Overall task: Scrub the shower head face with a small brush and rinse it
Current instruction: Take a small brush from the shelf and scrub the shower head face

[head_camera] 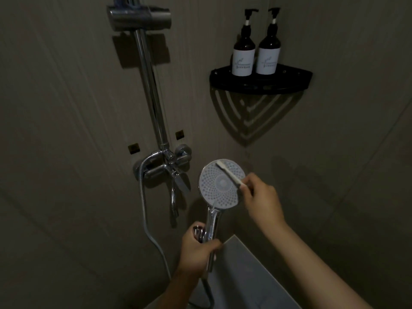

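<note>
— Where is the left hand?

— Nearest the camera, below the round chrome shower head (pixel 214 188) with the pale dotted face. The left hand (pixel 197 248) is wrapped round the foot of its handle, fingers curled tight, holding it upright with the face towards the camera.

— What lies beside that?

— A pale grey ledge (pixel 245 275), below and right of the shower head, under the right forearm.

— And the right hand?

— The right hand (pixel 262 198) sits just right of the shower head and pinches the end of a small white plastic brush (pixel 228 172). The brush slants up and left across the upper right of the face, its tip at the rim.

— Farther back?

— Left of the shower head is a chrome mixer tap (pixel 165 170) on the wall, with a ribbed metal hose (pixel 143 204) dropping from it. Above the tap, a chrome riser rail (pixel 151 90) climbs to a slider bracket (pixel 138 17). Up and right of the shower head, a black corner shelf (pixel 260 82) carries two dark pump bottles (pixel 243 54) (pixel 268 52) with white labels, side by side.
</note>
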The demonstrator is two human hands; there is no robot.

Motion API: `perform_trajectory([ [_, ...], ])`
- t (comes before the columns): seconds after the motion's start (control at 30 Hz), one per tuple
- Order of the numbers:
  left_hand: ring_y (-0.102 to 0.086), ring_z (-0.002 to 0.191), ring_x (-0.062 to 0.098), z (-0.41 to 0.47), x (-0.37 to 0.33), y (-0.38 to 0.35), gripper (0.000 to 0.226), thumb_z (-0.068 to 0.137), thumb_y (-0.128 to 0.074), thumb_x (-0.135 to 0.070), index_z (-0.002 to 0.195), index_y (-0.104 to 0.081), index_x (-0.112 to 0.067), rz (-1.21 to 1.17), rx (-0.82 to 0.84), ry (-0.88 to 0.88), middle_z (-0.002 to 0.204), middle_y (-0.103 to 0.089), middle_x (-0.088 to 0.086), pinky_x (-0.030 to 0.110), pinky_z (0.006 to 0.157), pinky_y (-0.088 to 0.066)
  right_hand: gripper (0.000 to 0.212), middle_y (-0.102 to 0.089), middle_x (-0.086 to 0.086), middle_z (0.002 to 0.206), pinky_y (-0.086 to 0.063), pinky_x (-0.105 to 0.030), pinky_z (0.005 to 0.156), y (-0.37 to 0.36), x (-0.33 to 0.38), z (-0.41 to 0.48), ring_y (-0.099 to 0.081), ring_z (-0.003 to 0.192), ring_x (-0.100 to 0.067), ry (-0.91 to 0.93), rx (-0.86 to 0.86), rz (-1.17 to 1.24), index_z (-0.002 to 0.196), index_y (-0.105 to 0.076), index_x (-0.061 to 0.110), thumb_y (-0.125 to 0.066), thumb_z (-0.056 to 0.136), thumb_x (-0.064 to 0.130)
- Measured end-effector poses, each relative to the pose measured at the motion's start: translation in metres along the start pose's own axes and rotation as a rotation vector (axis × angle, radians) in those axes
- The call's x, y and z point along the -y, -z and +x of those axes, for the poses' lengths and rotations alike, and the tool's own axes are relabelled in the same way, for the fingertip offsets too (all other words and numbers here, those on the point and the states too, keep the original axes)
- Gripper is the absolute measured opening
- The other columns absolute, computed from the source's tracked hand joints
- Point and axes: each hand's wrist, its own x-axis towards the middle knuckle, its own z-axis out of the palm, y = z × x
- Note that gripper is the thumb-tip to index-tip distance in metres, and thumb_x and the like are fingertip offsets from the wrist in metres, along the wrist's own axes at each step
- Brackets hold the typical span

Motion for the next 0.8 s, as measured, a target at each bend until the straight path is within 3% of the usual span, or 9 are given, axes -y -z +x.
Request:
perform_trajectory([
  [0.07, -0.043, 0.03, 0.013, 0.0, 0.001, 0.0, 0.03, 0.06, -0.067, 0.016, 0.068, -0.049, -0.007, 0.023, -0.005, 0.004, 0.043, -0.049, 0.003, 0.021, 0.032, -0.037, 0.009, -0.063, 0.0, 0.072, -0.052, -0.042, 0.057, 0.003, -0.002, 0.0, -0.061, 0.064, -0.018, -0.024, -0.042, 0.062, 0.084, -0.053, 0.018, -0.052, 0.093, 0.02],
  [0.2, -0.044, 0.031, 0.015, 0.003, 0.001, -0.003, 0.03, 0.063, -0.063, 0.021, 0.069, -0.051, -0.007, 0.012, -0.018, 0.006, 0.047, -0.05, 0.007, 0.022, 0.034, -0.037, 0.007, -0.066, 0.0, 0.078, -0.055, -0.04, 0.062, -0.006, 0.007, -0.017, -0.063, 0.069, -0.014, 0.098, 0.212, 0.115, 0.087, -0.055, 0.018, -0.054, 0.092, 0.023],
  [0.37, -0.045, 0.035, 0.015, 0.005, -0.003, 0.001, 0.032, 0.064, -0.063, 0.019, 0.066, -0.05, -0.01, -0.004, -0.034, -0.002, 0.047, -0.049, 0.004, 0.023, 0.036, -0.039, 0.007, -0.059, 0.002, 0.066, -0.046, -0.036, 0.055, 0.001, -0.02, -0.012, -0.058, 0.06, -0.022, -0.036, -0.111, 0.014, 0.086, -0.051, 0.017, -0.052, 0.093, 0.019],
  [0.47, -0.046, 0.035, 0.015, 0.005, -0.004, 0.002, 0.03, 0.064, -0.063, 0.019, 0.068, -0.051, -0.008, -0.022, -0.041, 0.004, 0.047, -0.049, 0.004, 0.022, 0.036, -0.039, 0.006, -0.053, 0.01, 0.062, -0.042, -0.029, 0.056, 0.002, -0.017, -0.019, -0.052, 0.056, -0.006, 0.025, -0.008, 0.119, 0.086, -0.055, 0.016, -0.054, 0.092, 0.018],
  [0.53, -0.047, 0.034, 0.014, 0.005, -0.007, 0.001, 0.027, 0.065, -0.062, 0.019, 0.072, -0.051, -0.005, -0.023, -0.027, 0.002, 0.048, -0.05, 0.005, 0.022, 0.036, -0.039, 0.005, -0.052, 0.012, 0.062, -0.043, -0.026, 0.056, -0.005, -0.014, -0.029, -0.051, 0.056, -0.004, 0.108, 0.097, 0.059, 0.086, -0.057, 0.018, -0.056, 0.091, 0.02],
  [0.67, -0.051, 0.037, 0.012, 0.005, -0.013, 0.003, 0.025, 0.067, -0.063, 0.016, 0.074, -0.053, -0.007, -0.014, 0.003, -0.001, 0.051, -0.052, 0.005, 0.022, 0.038, -0.041, 0.006, -0.053, 0.009, 0.061, -0.051, -0.041, 0.059, -0.001, -0.029, -0.026, -0.058, 0.06, -0.016, -0.015, -0.001, 0.009, 0.085, -0.054, 0.022, -0.054, 0.091, 0.023],
  [0.8, -0.048, 0.035, 0.013, 0.005, -0.016, 0.001, 0.025, 0.068, -0.062, 0.016, 0.077, -0.051, -0.004, -0.026, -0.002, -0.015, 0.052, -0.05, 0.007, 0.02, 0.037, -0.04, 0.008, -0.053, 0.007, 0.057, -0.045, -0.034, 0.058, 0.002, -0.024, -0.028, -0.05, 0.053, -0.006, 0.024, 0.048, 0.124, 0.082, -0.055, 0.021, -0.057, 0.09, 0.02],
])
